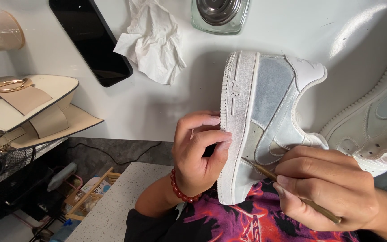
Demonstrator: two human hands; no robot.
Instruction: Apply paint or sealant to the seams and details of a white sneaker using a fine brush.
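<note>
- The white table [157,107] takes up most of the view, glossy top, with everything below sitting on it or held over its near edge.
- Main sneaker [265,116]: white with pale blue-grey suede panels, tipped on its side so the thick white sole faces left. It's held over the table edge, toe end down toward the person's lap.
- A second sneaker [377,121] of the same kind lies at the right edge, just beside the first one and partly cut off.
- Beige handbag [27,112] with gold ring hardware, far left, hanging over the table edge.
- Left hand [200,154] is curled around the sole of the main sneaker, fingers wrapped over the ridged edge, red bead bracelet [182,190] on the wrist.
- Right hand [330,188] is closed in a pen-style grip on a thin brass-coloured tool [292,190], tip touching the side panel near the sole.
- Black phone [90,38], screen dark, lying flat at the top left.
- Crumpled white tissue [151,42] just right of the phone.
- Glass jar [220,15] with a metal lid, top centre.
</note>
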